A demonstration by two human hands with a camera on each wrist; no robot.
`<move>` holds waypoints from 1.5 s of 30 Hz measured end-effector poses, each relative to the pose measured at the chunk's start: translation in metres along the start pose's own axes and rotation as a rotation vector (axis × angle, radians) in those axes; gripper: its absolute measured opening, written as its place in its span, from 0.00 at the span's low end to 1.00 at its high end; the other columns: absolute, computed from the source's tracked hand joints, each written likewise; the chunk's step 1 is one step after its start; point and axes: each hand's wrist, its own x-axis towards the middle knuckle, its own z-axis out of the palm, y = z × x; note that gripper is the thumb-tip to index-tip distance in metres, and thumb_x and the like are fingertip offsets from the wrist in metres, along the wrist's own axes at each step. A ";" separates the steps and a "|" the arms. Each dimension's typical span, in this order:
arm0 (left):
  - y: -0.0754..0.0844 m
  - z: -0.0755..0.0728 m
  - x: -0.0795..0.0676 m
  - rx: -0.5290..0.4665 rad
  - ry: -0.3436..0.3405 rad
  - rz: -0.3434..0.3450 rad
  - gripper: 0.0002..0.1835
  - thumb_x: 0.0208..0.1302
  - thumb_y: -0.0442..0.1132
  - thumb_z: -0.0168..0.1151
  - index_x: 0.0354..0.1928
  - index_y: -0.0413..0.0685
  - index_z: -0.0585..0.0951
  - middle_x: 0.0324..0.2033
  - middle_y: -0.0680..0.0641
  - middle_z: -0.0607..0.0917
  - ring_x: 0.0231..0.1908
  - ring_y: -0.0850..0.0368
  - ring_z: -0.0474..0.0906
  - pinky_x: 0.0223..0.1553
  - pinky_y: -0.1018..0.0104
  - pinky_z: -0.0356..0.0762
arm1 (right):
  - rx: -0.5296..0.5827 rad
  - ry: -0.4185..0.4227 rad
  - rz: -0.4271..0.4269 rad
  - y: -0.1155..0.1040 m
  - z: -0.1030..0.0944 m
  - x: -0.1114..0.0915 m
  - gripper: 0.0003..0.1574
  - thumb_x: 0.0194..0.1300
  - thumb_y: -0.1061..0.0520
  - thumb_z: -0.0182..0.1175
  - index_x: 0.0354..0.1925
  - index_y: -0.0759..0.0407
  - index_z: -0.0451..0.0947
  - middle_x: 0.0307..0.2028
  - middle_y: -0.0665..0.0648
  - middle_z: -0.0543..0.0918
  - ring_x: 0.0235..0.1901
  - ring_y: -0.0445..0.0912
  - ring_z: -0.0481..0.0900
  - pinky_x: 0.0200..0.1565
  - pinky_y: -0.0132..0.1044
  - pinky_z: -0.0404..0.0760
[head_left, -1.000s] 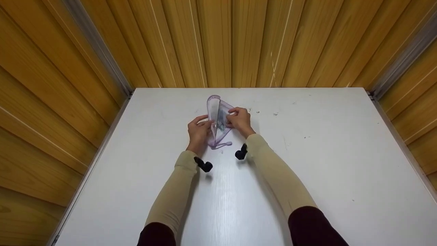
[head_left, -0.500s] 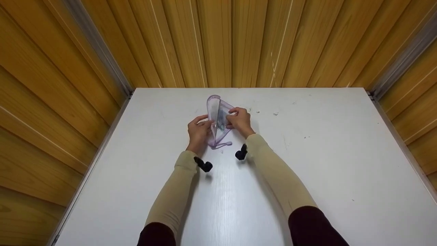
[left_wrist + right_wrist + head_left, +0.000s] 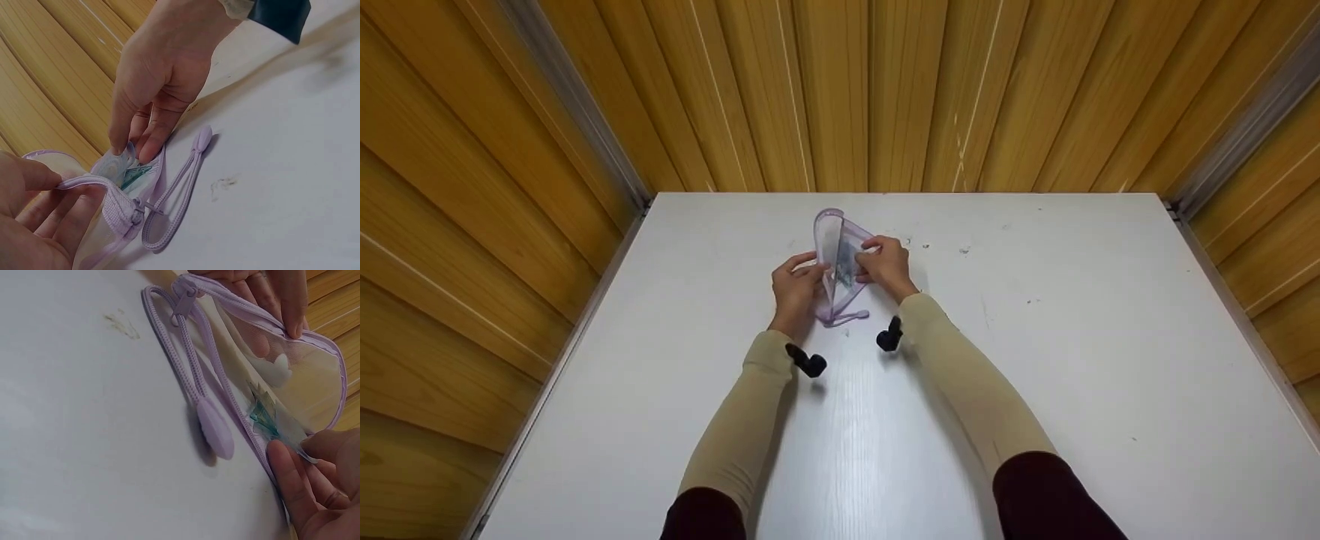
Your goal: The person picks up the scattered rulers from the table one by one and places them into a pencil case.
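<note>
A lilac mesh zipper pouch (image 3: 829, 234) stands unzipped near the back of the white table, its mouth spread. My left hand (image 3: 795, 291) pinches one zipped edge between thumb and fingers, as the zipper tape (image 3: 115, 205) shows in the left wrist view. At the other side of the mouth, my right hand (image 3: 887, 266) pinches a clear plastic piece with teal parts (image 3: 265, 421); its exact kind cannot be made out. Part of that piece sits inside the pouch. The looped cord zipper pull (image 3: 214, 430) lies on the table in front.
The white table (image 3: 1072, 360) carries a few small dark marks. Yellow wood-look panels (image 3: 840, 97) rise behind and at both sides. A black wrist camera (image 3: 810, 364) juts from the left sleeve, another black camera (image 3: 889, 335) from the right.
</note>
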 end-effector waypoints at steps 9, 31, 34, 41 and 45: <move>-0.001 0.000 0.001 0.037 0.009 -0.001 0.18 0.58 0.31 0.70 0.52 0.37 0.82 0.37 0.36 0.87 0.32 0.49 0.86 0.29 0.66 0.80 | -0.033 -0.012 -0.020 0.001 -0.002 -0.001 0.15 0.58 0.65 0.62 0.46 0.64 0.77 0.27 0.64 0.84 0.19 0.51 0.85 0.25 0.41 0.84; -0.003 -0.001 -0.001 0.029 0.004 -0.004 0.16 0.58 0.32 0.70 0.49 0.41 0.83 0.38 0.36 0.87 0.33 0.47 0.86 0.31 0.64 0.82 | -0.213 -0.007 -0.193 0.005 -0.014 -0.006 0.29 0.57 0.45 0.71 0.51 0.61 0.79 0.26 0.57 0.84 0.20 0.50 0.83 0.21 0.40 0.82; -0.003 -0.002 -0.001 0.030 0.002 -0.010 0.15 0.58 0.33 0.70 0.49 0.42 0.83 0.38 0.36 0.87 0.34 0.47 0.86 0.32 0.64 0.82 | -0.207 -0.023 -0.198 0.006 -0.015 -0.006 0.31 0.57 0.44 0.71 0.53 0.60 0.79 0.29 0.58 0.85 0.22 0.51 0.84 0.21 0.41 0.82; -0.001 -0.001 -0.001 0.025 0.008 -0.015 0.16 0.59 0.32 0.69 0.50 0.40 0.82 0.36 0.38 0.88 0.34 0.49 0.86 0.33 0.64 0.82 | -0.183 -0.029 -0.218 0.001 -0.020 -0.009 0.32 0.58 0.40 0.69 0.55 0.56 0.78 0.34 0.56 0.84 0.27 0.52 0.84 0.22 0.42 0.83; 0.002 0.000 -0.002 0.034 0.010 -0.013 0.16 0.60 0.32 0.68 0.51 0.41 0.82 0.38 0.37 0.87 0.34 0.48 0.86 0.32 0.65 0.82 | -0.172 -0.015 -0.271 0.000 -0.024 -0.008 0.31 0.60 0.40 0.67 0.55 0.57 0.78 0.35 0.57 0.83 0.26 0.54 0.85 0.21 0.44 0.82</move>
